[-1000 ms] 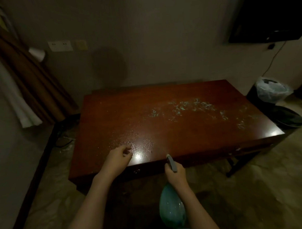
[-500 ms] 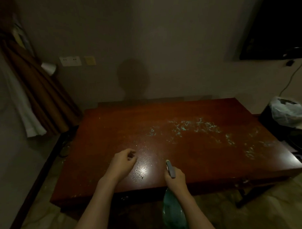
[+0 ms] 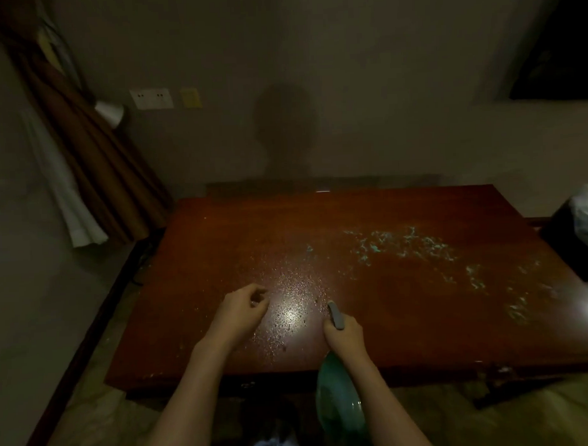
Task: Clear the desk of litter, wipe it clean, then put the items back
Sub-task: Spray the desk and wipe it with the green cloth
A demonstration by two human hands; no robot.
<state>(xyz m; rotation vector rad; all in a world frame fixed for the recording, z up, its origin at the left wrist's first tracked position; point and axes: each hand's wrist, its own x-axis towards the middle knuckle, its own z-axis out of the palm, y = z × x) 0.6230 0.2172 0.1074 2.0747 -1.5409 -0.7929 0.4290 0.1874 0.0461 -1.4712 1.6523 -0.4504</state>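
Landmark = the wet glare patch (image 3: 290, 311) near the front edge of the surface (image 3: 220, 245).

- Right hand (image 3: 343, 331): just right of the glare, fingers curled round the grey head of a spray bottle (image 3: 336, 316). Its green body (image 3: 339, 399) hangs below the front edge, under the forearm. Nozzle tilts forward over the wood, so my read is it's held to spray the top, not parked.
- Left hand (image 3: 239, 311): just left of the glare, low over the wood, fingers loosely curled, thumb near fingertips. It might be pinching a crumb, too small to tell. No cloth in it.
- Droplets and specks sit in and around the glare. Pale teal smears (image 3: 403, 245) lie well beyond and right of it, trailing toward the right edge. Likely cleaner or residue left to wipe.
- No litter or desk items on the surface, so the clearing step looks done. Wetting is under way and wiping has not started, going by the unbroken smears.
- Bin with white liner (image 3: 586, 226): far right of the glare, beside the surface edge, handy for litter.
- Wall sockets (image 3: 151, 98) and curtain (image 3: 83, 156) are far beyond-left.
- Writing: none readable. No label visible on the bottle, frame is too dark.
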